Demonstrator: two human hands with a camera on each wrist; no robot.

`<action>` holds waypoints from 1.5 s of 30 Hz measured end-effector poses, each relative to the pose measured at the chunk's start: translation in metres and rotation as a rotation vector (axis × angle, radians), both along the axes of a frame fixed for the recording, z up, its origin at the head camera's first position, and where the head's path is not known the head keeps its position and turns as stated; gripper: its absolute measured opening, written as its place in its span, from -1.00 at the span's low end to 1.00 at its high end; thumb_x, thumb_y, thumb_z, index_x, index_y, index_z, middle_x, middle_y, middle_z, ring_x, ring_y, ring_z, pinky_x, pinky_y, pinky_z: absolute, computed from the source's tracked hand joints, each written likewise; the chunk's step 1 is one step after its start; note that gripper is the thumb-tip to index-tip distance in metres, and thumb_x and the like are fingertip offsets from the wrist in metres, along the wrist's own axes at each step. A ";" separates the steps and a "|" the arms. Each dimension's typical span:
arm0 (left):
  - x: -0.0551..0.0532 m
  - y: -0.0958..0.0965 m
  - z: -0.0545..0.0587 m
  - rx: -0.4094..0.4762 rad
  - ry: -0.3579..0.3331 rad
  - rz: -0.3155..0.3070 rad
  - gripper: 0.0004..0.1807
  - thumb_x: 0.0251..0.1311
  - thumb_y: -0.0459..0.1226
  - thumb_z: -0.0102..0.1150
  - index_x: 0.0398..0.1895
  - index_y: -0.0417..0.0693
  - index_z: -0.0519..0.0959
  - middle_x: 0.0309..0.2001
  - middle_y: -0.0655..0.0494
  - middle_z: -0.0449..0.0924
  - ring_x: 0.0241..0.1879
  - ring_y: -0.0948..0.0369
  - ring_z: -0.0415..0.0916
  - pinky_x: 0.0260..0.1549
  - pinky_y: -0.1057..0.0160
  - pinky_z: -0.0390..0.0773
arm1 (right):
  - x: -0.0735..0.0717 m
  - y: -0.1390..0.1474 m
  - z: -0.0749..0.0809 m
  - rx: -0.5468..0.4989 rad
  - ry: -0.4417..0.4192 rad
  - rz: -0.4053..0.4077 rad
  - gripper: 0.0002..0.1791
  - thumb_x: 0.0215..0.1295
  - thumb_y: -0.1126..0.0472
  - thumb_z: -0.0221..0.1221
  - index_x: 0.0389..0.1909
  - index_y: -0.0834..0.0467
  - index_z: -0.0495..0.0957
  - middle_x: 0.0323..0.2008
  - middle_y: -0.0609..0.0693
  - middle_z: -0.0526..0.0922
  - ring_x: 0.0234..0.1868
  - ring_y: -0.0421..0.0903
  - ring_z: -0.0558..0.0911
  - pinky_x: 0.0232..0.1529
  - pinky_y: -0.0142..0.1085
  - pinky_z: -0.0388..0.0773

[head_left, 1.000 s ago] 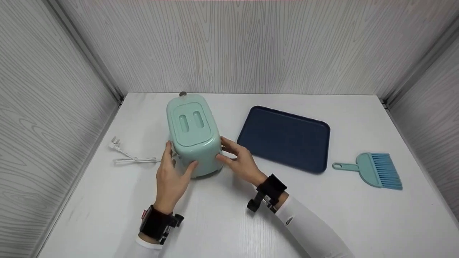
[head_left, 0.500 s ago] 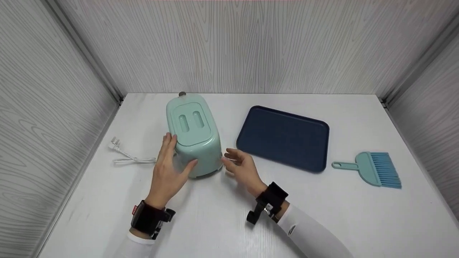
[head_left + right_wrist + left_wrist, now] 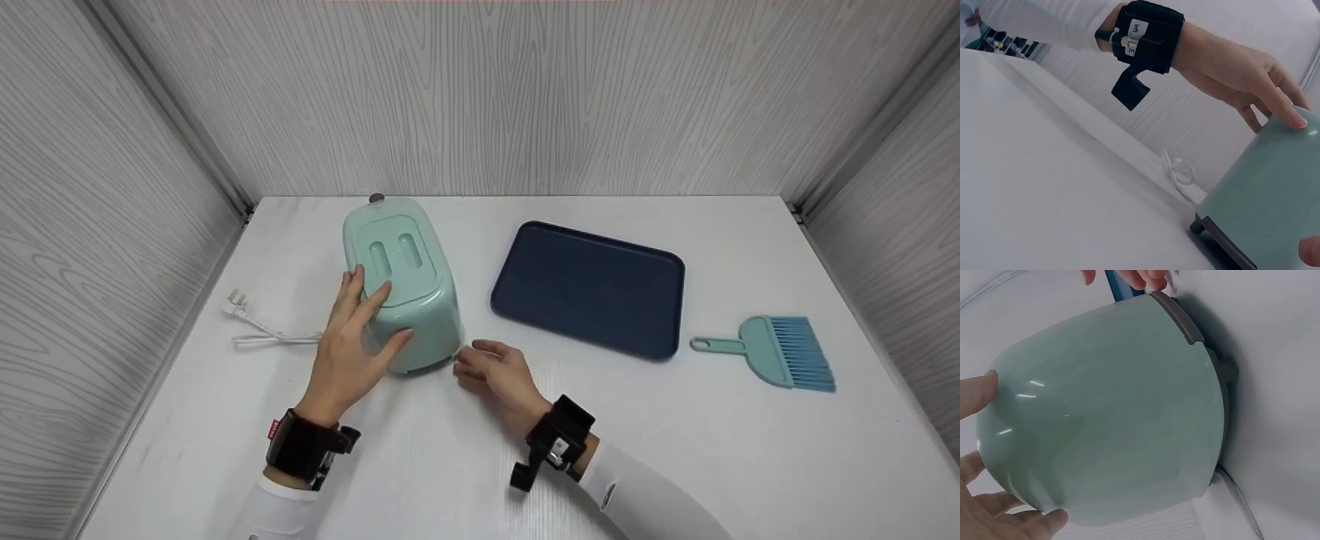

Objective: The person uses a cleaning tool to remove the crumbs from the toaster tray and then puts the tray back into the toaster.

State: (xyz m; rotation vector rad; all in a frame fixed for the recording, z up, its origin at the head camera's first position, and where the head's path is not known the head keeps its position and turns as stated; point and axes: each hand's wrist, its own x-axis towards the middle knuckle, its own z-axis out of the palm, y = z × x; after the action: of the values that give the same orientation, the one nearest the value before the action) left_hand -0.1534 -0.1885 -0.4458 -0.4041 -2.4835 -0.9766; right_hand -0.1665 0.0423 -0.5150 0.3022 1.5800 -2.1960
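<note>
A mint-green toaster [image 3: 429,334] with a lid stands left of centre, a dark knob [image 3: 376,198] at its far end. My left hand [image 3: 341,356] rests on its near left corner, fingers spread over the top edge and thumb against the near end. In the left wrist view, that thumb [image 3: 978,392] touches the toaster's glossy shell [image 3: 1106,405]. My right hand [image 3: 508,382] is low beside the near right corner, fingers loosely bent by the grey base [image 3: 1180,318]. Whether those fingertips touch the base I cannot tell. The toaster's left side is partly hidden by my left hand.
A navy tray [image 3: 589,289] lies to the right of the toaster. Farther right is a small turquoise brush [image 3: 769,351] with blue bristles. The toaster's white cord and plug [image 3: 255,322] lie at the left. Grey wood-grain panels [image 3: 517,97] surround the white table [image 3: 600,435].
My left hand has shifted up onto the toaster's top edge. The right hand has left the toaster's side and moved down toward its base. The toaster stays nearly in place.
</note>
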 end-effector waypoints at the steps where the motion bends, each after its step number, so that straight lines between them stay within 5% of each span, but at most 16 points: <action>1: 0.000 0.000 0.001 -0.002 0.000 0.000 -0.23 0.21 -0.17 0.55 0.47 -0.14 0.49 0.65 -0.33 0.09 0.68 -0.30 -0.04 0.56 -0.34 0.28 | 0.001 -0.002 0.000 -0.013 -0.016 0.000 -0.40 0.50 0.22 0.27 0.41 0.40 0.33 0.12 0.26 0.71 -0.02 -0.07 0.80 0.19 -0.21 0.77; 9: -0.003 -0.003 0.004 -0.026 0.004 0.013 -0.29 0.19 -0.11 0.56 0.41 -0.06 0.58 0.58 -0.12 0.33 0.66 -0.16 0.12 0.56 -0.22 0.37 | 0.008 -0.016 -0.006 -0.067 -0.051 0.002 -0.44 0.48 0.29 0.26 0.36 0.45 0.34 0.03 0.23 0.73 -0.07 -0.10 0.79 0.20 -0.21 0.77; 19: -0.003 -0.005 0.003 -0.004 0.014 0.019 -0.29 0.14 -0.11 0.60 0.37 -0.05 0.61 0.53 -0.09 0.43 0.64 -0.16 0.17 0.52 -0.23 0.42 | 0.004 -0.036 -0.005 -0.087 -0.100 -0.035 -0.60 0.45 0.32 0.27 0.17 0.48 0.47 -0.19 0.15 0.75 -0.14 -0.11 0.80 0.18 -0.22 0.78; 45: -0.005 -0.003 0.002 -0.016 0.024 0.022 -0.31 0.16 -0.10 0.58 0.38 -0.04 0.61 0.52 -0.08 0.45 0.64 -0.18 0.18 0.51 -0.24 0.42 | 0.004 -0.042 -0.010 -0.080 -0.110 0.020 -0.73 0.59 0.34 0.10 0.13 0.45 0.53 0.02 0.27 0.77 -0.08 -0.10 0.82 0.17 -0.24 0.78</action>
State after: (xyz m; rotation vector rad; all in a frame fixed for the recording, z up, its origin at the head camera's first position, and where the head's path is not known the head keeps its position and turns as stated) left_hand -0.1584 -0.1914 -0.4433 -0.3903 -2.4705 -0.9386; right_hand -0.1625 0.0003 -0.5246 0.3748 1.4267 -2.1815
